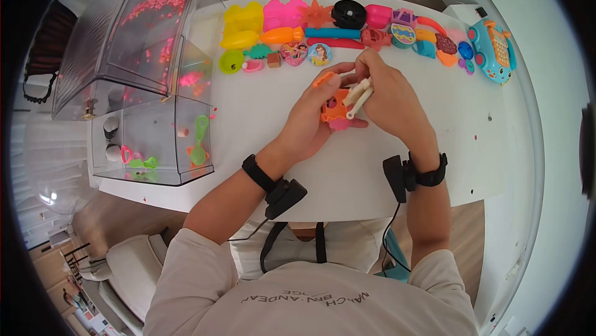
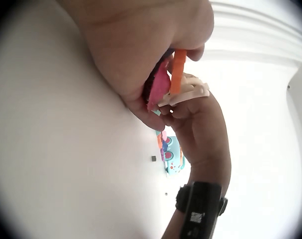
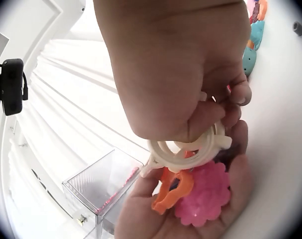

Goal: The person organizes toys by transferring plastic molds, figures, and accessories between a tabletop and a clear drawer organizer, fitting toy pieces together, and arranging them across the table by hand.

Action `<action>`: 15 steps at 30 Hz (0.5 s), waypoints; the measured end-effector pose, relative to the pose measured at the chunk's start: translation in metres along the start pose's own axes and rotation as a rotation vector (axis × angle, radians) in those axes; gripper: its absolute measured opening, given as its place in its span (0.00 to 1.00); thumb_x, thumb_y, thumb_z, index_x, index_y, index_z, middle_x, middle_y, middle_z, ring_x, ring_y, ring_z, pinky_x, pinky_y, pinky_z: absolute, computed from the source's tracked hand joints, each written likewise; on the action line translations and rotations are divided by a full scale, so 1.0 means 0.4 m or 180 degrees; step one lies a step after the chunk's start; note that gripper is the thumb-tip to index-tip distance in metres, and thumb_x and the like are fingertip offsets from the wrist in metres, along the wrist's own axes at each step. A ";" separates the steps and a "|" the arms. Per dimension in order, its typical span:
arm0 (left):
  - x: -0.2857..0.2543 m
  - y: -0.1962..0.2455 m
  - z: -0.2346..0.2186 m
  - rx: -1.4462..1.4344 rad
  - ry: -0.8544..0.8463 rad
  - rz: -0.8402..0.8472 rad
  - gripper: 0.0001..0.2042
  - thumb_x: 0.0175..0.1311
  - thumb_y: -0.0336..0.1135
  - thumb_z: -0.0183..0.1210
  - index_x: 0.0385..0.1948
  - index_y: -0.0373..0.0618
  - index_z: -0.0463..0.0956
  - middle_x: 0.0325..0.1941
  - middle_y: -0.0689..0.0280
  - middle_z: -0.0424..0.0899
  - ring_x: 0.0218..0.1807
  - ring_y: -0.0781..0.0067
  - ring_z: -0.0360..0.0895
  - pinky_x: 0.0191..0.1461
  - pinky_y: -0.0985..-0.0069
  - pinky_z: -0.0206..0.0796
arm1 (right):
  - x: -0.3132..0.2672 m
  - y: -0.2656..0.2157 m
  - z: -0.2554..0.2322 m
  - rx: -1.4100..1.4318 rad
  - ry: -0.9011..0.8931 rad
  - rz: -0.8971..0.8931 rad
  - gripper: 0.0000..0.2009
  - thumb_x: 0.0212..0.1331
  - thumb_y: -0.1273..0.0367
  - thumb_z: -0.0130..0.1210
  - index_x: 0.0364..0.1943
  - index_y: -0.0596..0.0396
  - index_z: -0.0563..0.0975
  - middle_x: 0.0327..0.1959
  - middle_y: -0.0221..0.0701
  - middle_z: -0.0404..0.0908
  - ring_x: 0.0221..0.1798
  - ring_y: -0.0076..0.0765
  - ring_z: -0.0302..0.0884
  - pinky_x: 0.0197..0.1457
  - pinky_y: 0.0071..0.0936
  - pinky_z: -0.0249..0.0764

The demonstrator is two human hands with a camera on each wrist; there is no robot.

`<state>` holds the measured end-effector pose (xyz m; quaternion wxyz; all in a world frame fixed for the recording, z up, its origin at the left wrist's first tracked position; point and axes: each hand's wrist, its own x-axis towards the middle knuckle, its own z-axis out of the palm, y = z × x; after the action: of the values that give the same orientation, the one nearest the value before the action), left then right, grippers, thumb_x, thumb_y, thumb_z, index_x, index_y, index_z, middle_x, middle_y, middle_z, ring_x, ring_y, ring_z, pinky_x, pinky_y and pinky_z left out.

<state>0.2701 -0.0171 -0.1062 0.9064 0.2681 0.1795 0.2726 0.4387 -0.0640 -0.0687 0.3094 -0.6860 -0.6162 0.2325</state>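
In the head view the left hand holds an orange cutter-like piece and a pink scalloped piece. The right hand grips cream-coloured plastic pieces right beside them. From the right wrist view, the cream ring-shaped piece is in the curled fingers of the right hand, over the orange outline piece and the pink scalloped piece, which lie on the left palm. The left wrist view shows the orange piece edge-on; some fingertips are hidden.
Rows of colourful toys stand along the table's back, among them a blue rod, a black round item and a princess disc. A toy phone stands at the right. Clear bins holding small toys and pink bits are at the left.
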 end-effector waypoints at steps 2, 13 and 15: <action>-0.004 -0.006 0.006 0.0222 -0.0058 0.0031 0.23 0.80 0.47 0.50 0.69 0.47 0.64 0.66 0.61 0.76 0.62 0.68 0.79 0.56 0.57 0.81 | -0.005 -0.002 0.005 -0.0101 0.0110 0.0122 0.16 0.55 0.70 0.61 0.44 0.51 0.68 0.34 0.41 0.84 0.42 0.55 0.83 0.42 0.45 0.76; -0.005 -0.015 -0.023 0.0383 0.0319 0.0270 0.17 0.77 0.42 0.55 0.59 0.46 0.67 0.57 0.62 0.80 0.51 0.67 0.82 0.45 0.60 0.80 | 0.014 -0.005 0.020 0.0825 0.0134 -0.0083 0.21 0.56 0.75 0.57 0.57 0.54 0.73 0.48 0.42 0.82 0.42 0.45 0.83 0.45 0.38 0.77; -0.010 -0.001 -0.018 0.0131 0.0429 0.0230 0.17 0.76 0.42 0.54 0.60 0.47 0.67 0.57 0.62 0.80 0.51 0.66 0.82 0.43 0.60 0.80 | 0.021 0.011 0.010 0.1274 -0.0117 -0.0036 0.22 0.57 0.75 0.57 0.58 0.54 0.74 0.49 0.37 0.81 0.40 0.37 0.81 0.44 0.33 0.76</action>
<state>0.2636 -0.0168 -0.1114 0.8761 0.2740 0.2358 0.3188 0.4401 -0.0555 -0.0742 0.4295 -0.6030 -0.5670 0.3611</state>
